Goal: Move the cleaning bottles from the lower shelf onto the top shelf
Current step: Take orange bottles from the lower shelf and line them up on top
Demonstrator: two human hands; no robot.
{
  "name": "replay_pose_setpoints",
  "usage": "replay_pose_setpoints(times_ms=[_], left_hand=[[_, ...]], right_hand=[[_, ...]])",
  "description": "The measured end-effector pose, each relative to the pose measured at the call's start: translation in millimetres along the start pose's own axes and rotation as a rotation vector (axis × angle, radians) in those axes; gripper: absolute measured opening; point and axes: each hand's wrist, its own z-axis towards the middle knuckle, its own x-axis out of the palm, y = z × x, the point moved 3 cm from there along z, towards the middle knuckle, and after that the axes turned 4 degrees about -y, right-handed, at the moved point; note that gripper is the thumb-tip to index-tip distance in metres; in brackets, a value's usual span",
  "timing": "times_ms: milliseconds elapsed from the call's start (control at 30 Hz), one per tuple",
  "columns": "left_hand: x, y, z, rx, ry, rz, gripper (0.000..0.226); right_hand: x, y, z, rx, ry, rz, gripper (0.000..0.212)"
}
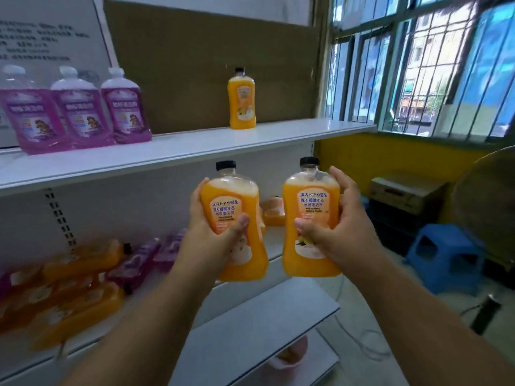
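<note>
- Left hand (214, 218) gripping one orange bottle (232, 218), right hand (338, 221) gripping second orange bottle (310, 215), both upright below top shelf (195, 147).
- Lone orange bottle (242, 100) and three purple bottles (78, 110) standing on it.

A brown cardboard sheet (211, 65) leans against the wall. At right, a barred window (426, 65) sits above a yellow wall (390, 154). Below it stand a blue plastic stool (446, 254), a beige box (407, 190) and a fan (485, 201).
</note>
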Motion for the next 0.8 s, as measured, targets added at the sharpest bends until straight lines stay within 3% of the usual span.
replay_pose_setpoints(times_ms=[167,367,567,800], left_hand=[[107.4,-37.9,35.3,0.062,0.056,-0.031,0.097],[196.5,-92.0,89.8,0.289,-0.026,0.128,0.087],[220.0,-131.6,176.8,0.478,-0.114,0.425,0.084],[230.4,-137.4,295.6,0.468,-0.185,0.575,0.082]], right_hand=[[-98.2,10.3,51.2,-0.073,-0.044,0.017,0.095],[-171.9,11.3,127.2,-0.141,-0.024,0.059,0.094],[-181.2,14.6,211.3,-0.237,-0.027,0.152,0.092],[-143.4,-1.8,317.3,-0.327,-0.009,0.115,0.091]])
